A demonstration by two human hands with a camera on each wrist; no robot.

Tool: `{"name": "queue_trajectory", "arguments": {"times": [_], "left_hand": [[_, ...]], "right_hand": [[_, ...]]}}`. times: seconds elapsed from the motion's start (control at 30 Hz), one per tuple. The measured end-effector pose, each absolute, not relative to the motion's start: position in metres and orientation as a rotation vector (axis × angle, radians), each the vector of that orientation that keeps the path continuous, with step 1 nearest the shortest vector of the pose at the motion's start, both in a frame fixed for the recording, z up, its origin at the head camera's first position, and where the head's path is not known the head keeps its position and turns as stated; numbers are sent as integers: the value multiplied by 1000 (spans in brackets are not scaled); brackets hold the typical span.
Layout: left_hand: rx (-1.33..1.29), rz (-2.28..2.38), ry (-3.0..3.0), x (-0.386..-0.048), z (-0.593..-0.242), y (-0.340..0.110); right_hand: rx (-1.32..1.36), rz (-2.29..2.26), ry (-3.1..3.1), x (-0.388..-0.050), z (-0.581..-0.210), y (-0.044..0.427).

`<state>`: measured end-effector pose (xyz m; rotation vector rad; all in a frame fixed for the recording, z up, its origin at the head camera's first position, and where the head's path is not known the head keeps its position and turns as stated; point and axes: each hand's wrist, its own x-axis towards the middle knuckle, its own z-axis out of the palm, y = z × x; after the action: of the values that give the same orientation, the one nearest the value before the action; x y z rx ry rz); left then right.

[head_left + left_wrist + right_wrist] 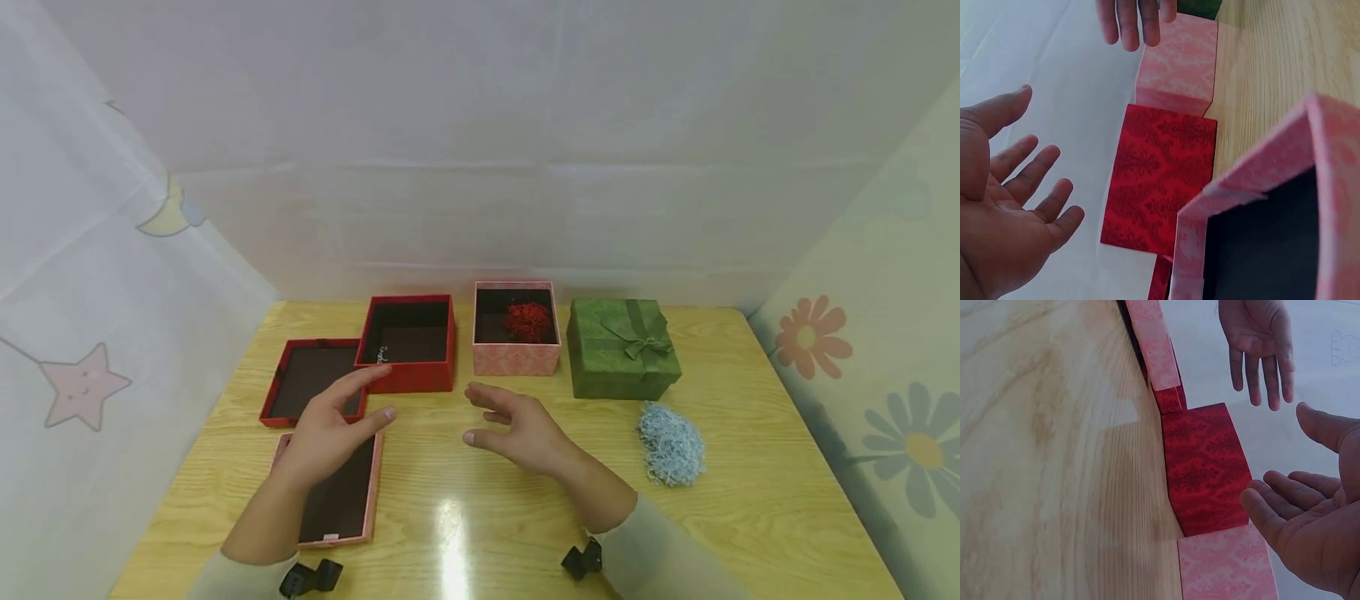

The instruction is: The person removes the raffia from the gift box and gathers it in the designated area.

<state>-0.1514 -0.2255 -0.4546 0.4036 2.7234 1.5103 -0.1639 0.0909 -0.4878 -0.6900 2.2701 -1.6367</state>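
Both hands hang above the table with nothing in them, palms facing each other. My left hand (326,433), fingers extended, is over the pink lid (337,500) and the red lid (315,383). Just beyond its fingertips stands the uncovered red box (412,379), with a small silvery thing (382,354) inside. My right hand (525,429), fingers slightly bent, is in front of the uncovered pink box (516,360), which holds red shredded filler (527,322). In the left wrist view the red box (1160,181) and pink lid (1335,206) show beside my left hand (1010,194).
A green box (618,354) with a ribbon bow stands closed at the back right. Light blue shredded filler (671,444) lies on the wooden table (765,467) in front of it. White cloth (480,167) hangs behind the table, with patterned cloth at the sides.
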Motion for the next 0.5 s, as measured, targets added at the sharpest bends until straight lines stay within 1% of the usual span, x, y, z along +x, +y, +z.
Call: {"name": "queue_trajectory", "arguments": {"times": [0.5], "left_hand": [[513,1373,2792,-185,-446,-186]], "right_hand": [[-605,-1713,2372,-179,-482,117]]}}
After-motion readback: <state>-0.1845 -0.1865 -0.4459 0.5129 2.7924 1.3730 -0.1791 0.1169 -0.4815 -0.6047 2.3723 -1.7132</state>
